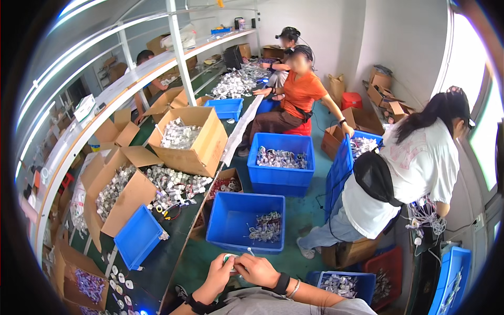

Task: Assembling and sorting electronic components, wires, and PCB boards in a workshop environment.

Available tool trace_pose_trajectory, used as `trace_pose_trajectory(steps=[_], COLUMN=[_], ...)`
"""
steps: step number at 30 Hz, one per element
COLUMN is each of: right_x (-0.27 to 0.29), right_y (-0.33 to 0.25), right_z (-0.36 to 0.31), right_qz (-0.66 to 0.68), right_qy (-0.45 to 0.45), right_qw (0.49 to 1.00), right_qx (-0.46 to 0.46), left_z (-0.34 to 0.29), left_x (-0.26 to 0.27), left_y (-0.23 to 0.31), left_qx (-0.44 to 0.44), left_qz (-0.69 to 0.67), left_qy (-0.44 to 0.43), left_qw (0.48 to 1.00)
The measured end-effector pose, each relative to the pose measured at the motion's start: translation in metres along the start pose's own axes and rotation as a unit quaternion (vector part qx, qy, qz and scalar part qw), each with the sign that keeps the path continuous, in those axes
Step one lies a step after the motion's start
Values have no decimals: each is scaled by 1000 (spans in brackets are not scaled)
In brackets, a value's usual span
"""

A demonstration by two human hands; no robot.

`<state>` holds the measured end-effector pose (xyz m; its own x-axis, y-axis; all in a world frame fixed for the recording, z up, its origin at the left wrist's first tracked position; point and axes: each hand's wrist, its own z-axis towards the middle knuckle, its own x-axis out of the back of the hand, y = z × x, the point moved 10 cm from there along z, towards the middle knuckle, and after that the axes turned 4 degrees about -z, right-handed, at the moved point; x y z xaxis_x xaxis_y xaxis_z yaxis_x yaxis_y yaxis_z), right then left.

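My left hand (pixel 218 274) and my right hand (pixel 258 270) are together low in the middle, both closed at the fingertips. Between the left fingers shows a small round white-and-green part (pixel 229 258). A thin piece with a pale tip (pixel 250 251) sticks up by the right fingers; whether it joins the round part I cannot tell. Just beyond my hands stands a large blue bin (pixel 223 216), with a pile of small white parts with wires (pixel 265 228) in its right half.
To the left runs a dark green workbench (pixel 176 247) with a blue tray (pixel 137 236), cardboard boxes (pixel 186 160), loose parts (pixel 176 186) and yellow-handled pliers (pixel 167 214). Another blue bin (pixel 281 176) stands ahead. A person in orange (pixel 302 97) sits beyond; one in white (pixel 420 163) bends at right.
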<state>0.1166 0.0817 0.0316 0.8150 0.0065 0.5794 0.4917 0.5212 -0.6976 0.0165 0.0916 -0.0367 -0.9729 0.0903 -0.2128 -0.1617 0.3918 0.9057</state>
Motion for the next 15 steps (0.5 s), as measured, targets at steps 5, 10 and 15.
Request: trace_pose_trajectory(steps=[5,10,15], right_x=[-2,-10,-17], right_y=[-3,-12,-17], right_z=[5,8,10], right_qz=[10,23,41], right_qy=[-5,-7,-20], right_qw=[999,999,998], right_qx=[30,41,48], left_z=[0,-8,-15], left_x=[3,12,21], left_y=[0,6,7], left_qx=[-2,-10,-10], left_qz=[2,8,2], left_qy=[0,11,30], left_qw=[1000,1000,1000])
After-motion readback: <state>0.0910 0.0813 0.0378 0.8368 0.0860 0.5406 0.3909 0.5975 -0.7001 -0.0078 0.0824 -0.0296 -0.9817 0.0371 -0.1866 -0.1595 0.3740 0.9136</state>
